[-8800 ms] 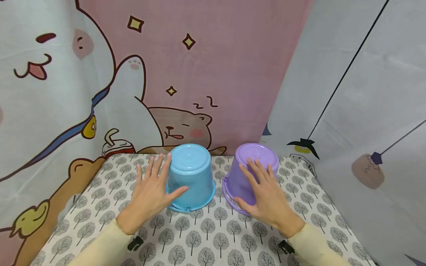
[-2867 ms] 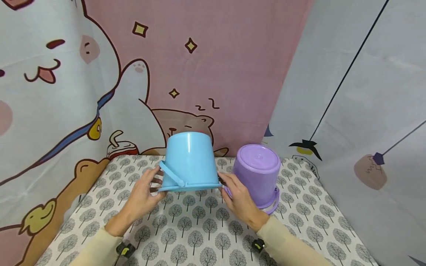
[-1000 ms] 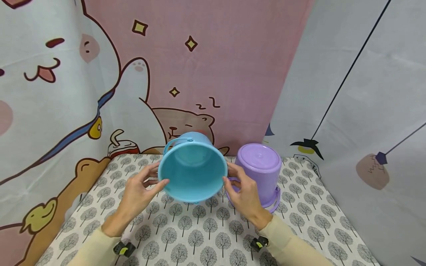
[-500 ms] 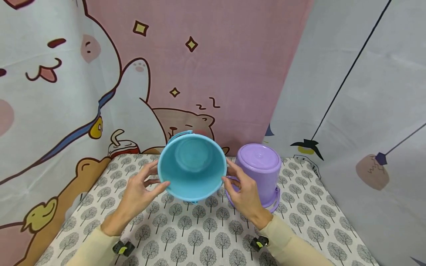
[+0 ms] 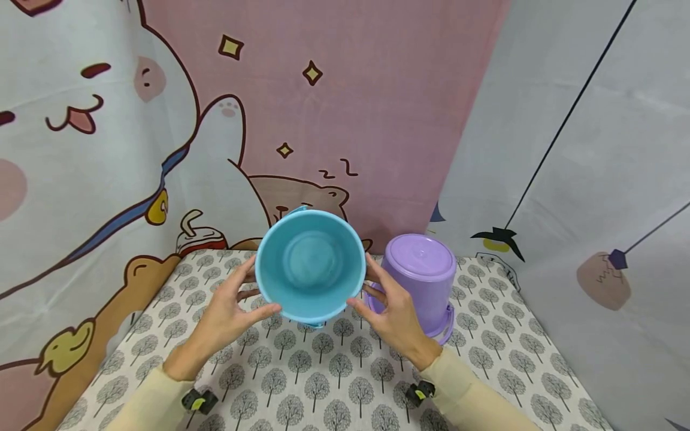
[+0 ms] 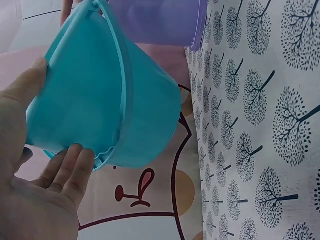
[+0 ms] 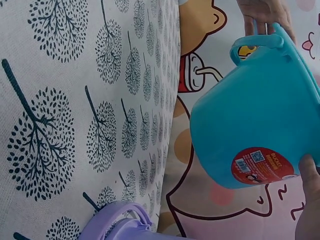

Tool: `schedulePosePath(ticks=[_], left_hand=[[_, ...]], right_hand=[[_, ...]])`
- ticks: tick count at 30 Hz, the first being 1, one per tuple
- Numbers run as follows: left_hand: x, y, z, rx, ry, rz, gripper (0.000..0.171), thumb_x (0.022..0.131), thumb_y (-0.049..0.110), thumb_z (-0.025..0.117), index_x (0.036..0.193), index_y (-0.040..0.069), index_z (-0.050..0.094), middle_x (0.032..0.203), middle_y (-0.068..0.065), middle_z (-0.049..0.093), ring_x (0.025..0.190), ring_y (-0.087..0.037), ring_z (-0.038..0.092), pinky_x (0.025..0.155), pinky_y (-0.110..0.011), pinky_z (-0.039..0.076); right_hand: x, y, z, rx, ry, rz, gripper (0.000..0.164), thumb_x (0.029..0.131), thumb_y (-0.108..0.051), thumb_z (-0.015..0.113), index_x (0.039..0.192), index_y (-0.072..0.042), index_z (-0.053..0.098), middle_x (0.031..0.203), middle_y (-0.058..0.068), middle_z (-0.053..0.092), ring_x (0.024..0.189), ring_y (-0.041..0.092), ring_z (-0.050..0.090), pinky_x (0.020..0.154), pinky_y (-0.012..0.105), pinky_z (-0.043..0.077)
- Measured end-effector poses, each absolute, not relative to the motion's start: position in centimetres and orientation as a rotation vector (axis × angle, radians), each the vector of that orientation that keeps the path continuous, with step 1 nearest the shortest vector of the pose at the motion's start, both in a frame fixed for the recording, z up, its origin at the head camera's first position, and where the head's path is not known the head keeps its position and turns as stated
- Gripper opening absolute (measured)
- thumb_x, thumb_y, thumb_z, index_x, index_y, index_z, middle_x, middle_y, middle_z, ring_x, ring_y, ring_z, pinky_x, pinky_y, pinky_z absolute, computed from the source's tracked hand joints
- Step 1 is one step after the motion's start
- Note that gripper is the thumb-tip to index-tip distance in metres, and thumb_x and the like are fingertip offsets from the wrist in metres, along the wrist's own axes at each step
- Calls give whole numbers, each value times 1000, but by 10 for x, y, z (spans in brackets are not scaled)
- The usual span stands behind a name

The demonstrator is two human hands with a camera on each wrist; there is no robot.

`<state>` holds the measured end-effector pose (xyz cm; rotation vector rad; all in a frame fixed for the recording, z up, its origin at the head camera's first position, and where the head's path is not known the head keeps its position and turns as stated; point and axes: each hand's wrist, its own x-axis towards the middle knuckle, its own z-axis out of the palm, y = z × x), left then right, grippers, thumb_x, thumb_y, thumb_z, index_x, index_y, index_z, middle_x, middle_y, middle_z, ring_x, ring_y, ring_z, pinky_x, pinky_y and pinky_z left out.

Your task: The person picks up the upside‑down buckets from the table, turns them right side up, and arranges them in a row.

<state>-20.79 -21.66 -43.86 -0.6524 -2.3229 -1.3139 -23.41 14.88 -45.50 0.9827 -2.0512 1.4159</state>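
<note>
Both hands hold a light-blue bucket (image 5: 311, 263) above the table, its mouth tipped toward the head camera and its inside bare. My left hand (image 5: 226, 314) grips the rim at the left, thumb at the lower front edge and fingers behind. On the opposite side, my right hand (image 5: 396, 311) grips it the same way. The bucket's handle (image 7: 260, 42) hangs on the left side, near the left fingers. A red round label (image 7: 263, 166) shows on its outer wall in the right wrist view. Just right of the right hand, a purple bucket (image 5: 420, 281) stands upside down.
A cloth printed with grey trees (image 5: 318, 383) covers the table. Behind it hangs a cartoon-printed curtain (image 5: 377, 120), with a pale curtain (image 5: 593, 179) along the right. The purple bucket's handle (image 5: 448, 323) lies out at its right side.
The blue bucket, first upside down on the table, was lifted and turned until its mouth faces the camera. Its tilt still increased over the last second. The purple bucket's handle moved from left to right.
</note>
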Motion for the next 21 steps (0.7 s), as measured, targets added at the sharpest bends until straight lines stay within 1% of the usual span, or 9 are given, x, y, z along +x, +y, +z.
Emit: schedulePosePath(ticks=[3,5,8,10,12,15,16,19,21], left_hand=[[-209,-217,-438,-654,-2343,-1319,129,81,9,107,185,24,33,167,-23,63,147,-43,69,116,-32,66],[-210,-218,-439,-660,-2350,-1315,131,79,12,108,185,24,32,171,-23,60,150,-45,67,118,-35,65],[-211,-217,-440,-654,-2359,-1296,133,78,16,109,185,22,32,173,-22,57,153,-46,64,120,-35,64],[-212,-217,-441,-637,-2363,-1282,133,77,16,110,185,19,33,172,-23,58,153,-47,64,120,-38,64],[-212,-216,-441,-609,-2370,-1276,132,77,16,110,185,17,33,171,-24,59,153,-48,64,122,-47,64],[-212,-215,-442,-557,-2382,-1250,129,77,16,109,183,11,36,170,-26,59,154,-51,60,127,-68,56],[-212,-215,-442,-542,-2386,-1252,127,78,16,109,182,10,37,169,-27,59,154,-52,60,127,-72,55],[-214,-215,-442,-504,-2394,-1274,123,81,16,108,182,9,38,168,-27,59,154,-54,59,125,-74,56],[-215,-215,-443,-496,-2390,-1319,120,83,16,107,181,8,38,167,-28,58,152,-54,61,122,-68,61]], right_hand=[[-235,148,-455,1002,-2042,1424,109,92,0,98,181,-4,36,169,30,61,144,48,72,115,35,67],[-236,147,-456,1005,-2042,1436,112,91,-1,99,182,-7,34,170,30,60,146,48,70,117,35,66],[-239,147,-458,1004,-2044,1460,114,90,-1,99,183,-7,33,169,31,60,147,49,69,118,35,65],[-240,146,-459,984,-2060,1475,113,91,-2,99,183,-7,33,170,30,59,150,48,68,120,34,64],[-241,145,-460,960,-2079,1486,109,93,-4,98,182,-5,35,172,28,59,151,47,68,120,34,64],[-243,143,-459,917,-2110,1503,103,96,-8,96,181,-4,38,174,23,59,153,46,68,121,36,63],[-243,142,-459,902,-2122,1517,101,97,-9,96,180,-5,39,174,22,59,153,45,67,122,36,63],[-245,139,-459,857,-2156,1571,96,100,-12,94,180,-10,42,174,18,61,155,41,67,123,35,62],[-247,137,-460,831,-2172,1617,93,100,-14,94,179,-12,44,175,17,61,157,39,66,125,35,60]])
